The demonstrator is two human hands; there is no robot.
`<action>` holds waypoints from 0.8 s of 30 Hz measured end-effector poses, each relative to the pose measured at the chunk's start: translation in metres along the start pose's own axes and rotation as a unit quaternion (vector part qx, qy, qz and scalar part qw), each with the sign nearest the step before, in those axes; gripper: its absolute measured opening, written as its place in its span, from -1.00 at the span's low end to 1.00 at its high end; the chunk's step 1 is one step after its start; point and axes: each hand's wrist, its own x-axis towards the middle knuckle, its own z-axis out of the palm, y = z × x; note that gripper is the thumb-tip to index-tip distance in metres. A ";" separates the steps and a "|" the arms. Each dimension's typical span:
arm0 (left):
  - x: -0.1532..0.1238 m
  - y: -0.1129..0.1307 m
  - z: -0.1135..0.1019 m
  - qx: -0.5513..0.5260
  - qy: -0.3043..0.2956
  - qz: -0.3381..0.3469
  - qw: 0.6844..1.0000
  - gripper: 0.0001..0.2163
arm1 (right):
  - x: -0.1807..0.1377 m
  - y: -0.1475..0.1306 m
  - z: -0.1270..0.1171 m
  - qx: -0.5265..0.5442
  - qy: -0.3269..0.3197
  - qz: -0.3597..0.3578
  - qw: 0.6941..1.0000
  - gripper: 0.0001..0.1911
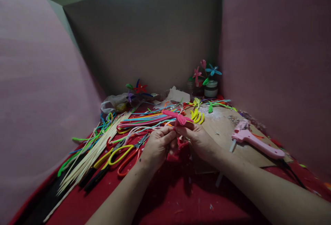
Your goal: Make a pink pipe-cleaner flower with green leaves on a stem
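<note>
Apparently the step in hand is shaping or joining the pink flower (181, 119), held up near the centre of the frame; going across from the left, pale wooden sticks (99, 149) slant over the tabletop (162, 201), their far ends lost in the clutter; beside them lie a tool with yellow and black handles (100, 160) and scissors (141, 142), overlapping so that their outlines are hard to part; above these, at centre left, fuzzy wires (144, 117) run rightward until the hands and the flower cover their ends.

At the middle, the left hand (161, 145) has its thumb and forefinger pressed together just under the flower, seemingly pinching its base; the right hand (199, 140) meets it there, thumb and fingers pinching the same spot; the grip hides the base, and I cannot tell whether there is a stem; the next move seems to call for one hand to keep that pinch firm while the other turns or spreads a petal.

Further right, yellow petals (199, 116) lie on the cardboard (219, 128), partly covered by the right arm; the glue gun (254, 142) rests at centre right, its nozzle hard to make out, its cord (291, 171) fading into shadow toward the lower right.
</note>
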 end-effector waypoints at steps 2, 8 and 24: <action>0.000 0.000 0.001 -0.044 -0.019 -0.015 0.999 -0.83 | 0.001 0.003 -0.003 0.018 -0.010 0.006 1.000 -0.85; -0.004 0.008 0.003 -0.001 -0.036 -0.021 0.999 -0.86 | 0.000 0.007 -0.003 0.062 -0.013 0.007 0.998 -0.83; -0.007 0.001 0.005 0.367 0.124 0.141 0.911 -0.87 | -0.004 0.003 0.008 0.032 0.019 -0.009 0.999 -0.83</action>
